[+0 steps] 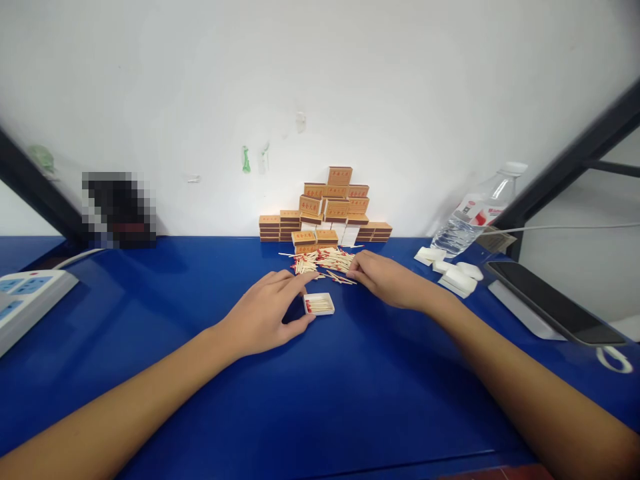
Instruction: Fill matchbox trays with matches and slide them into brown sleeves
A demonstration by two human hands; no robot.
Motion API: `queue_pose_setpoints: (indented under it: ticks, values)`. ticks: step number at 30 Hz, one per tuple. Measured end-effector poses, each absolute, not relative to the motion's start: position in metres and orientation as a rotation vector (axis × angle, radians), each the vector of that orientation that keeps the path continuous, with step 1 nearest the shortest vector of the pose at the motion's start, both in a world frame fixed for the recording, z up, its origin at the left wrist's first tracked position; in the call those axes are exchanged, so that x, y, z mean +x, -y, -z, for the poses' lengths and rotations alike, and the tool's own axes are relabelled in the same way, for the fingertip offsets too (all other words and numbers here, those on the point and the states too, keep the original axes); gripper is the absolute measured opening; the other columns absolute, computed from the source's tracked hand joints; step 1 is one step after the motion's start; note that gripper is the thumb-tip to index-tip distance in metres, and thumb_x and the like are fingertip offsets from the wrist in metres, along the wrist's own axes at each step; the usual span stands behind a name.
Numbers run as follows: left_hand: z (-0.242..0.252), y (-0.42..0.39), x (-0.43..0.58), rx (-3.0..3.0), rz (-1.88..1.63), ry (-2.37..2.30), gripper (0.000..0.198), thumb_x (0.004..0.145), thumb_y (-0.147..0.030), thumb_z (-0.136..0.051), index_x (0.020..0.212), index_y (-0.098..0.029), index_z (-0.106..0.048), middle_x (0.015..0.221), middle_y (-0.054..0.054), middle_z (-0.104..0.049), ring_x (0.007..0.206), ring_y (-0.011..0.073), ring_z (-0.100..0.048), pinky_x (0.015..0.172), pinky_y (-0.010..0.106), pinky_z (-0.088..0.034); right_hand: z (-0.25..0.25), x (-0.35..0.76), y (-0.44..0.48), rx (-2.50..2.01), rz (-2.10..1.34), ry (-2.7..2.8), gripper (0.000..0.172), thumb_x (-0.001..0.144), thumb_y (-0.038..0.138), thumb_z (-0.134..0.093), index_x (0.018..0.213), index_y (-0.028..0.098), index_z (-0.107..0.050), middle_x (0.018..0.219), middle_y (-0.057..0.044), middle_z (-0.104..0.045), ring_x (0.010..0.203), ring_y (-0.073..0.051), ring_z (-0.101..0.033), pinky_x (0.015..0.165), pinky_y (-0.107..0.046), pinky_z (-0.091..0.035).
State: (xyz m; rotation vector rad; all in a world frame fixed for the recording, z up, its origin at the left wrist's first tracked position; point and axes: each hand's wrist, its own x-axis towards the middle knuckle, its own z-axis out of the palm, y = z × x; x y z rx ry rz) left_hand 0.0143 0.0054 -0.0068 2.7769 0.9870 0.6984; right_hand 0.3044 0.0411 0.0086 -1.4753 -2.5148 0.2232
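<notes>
A small white matchbox tray [326,310] lies on the blue tabletop, with several red-headed matches [316,305] inside it. My left hand [265,310] steadies the tray from its left side, thumb at the near corner and a finger at the far one; the index finger reaches out above it. Behind the tray spreads a loose pile of matches [327,257]. At that pile's right edge, my right hand [383,277] has its fingertips pinched together on matches, which the fingers mostly hide.
Stacked matchboxes [337,208] stand against the white wall. To the right are white tray pieces [457,279], a leaning plastic bottle [473,210] and a phone [553,303] on a white support. A power strip [37,303] lies at the left, near a blurred-out dark object [119,210].
</notes>
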Motion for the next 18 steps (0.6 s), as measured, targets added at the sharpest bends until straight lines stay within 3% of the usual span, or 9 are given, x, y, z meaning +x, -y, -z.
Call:
queue_pose_setpoints:
  ticks: [10,15,18]
  values:
    - [0.009,-0.008,0.013,2.754,-0.712,-1.004,0.065,0.097,-0.036,-0.065,0.154,-0.023,-0.037,0.117,0.008,-0.071,0.108,0.0281,-0.064,0.097,0.047,-0.051,-0.023,0.278,-0.013,-1.265,-0.462,2.533,0.019,0.108,0.032,-0.047,0.094,0.021,-0.054,0.096,-0.007,-0.065,0.084,-0.020,-0.058,0.075,-0.032,-0.046]
    - [0.007,-0.003,0.016,2.752,-0.702,-0.969,0.067,0.096,-0.034,-0.066,0.155,-0.025,-0.035,0.118,0.007,-0.071,0.108,0.0276,-0.064,0.097,0.046,-0.051,-0.012,0.257,0.000,-1.206,-0.124,2.709,0.011,0.105,0.014,-0.051,0.096,0.018,-0.055,0.103,-0.010,-0.064,0.092,-0.022,-0.061,0.081,-0.035,-0.047]
    - [0.005,-0.001,0.017,2.766,-0.721,-0.939,0.068,0.097,-0.033,-0.065,0.156,-0.028,-0.034,0.116,0.006,-0.071,0.106,0.0270,-0.064,0.096,0.045,-0.052,-0.011,0.253,0.004,-1.177,-0.032,2.740,0.009,0.104,0.014,-0.052,0.098,0.017,-0.058,0.105,-0.011,-0.063,0.093,-0.023,-0.062,0.082,-0.036,-0.049]
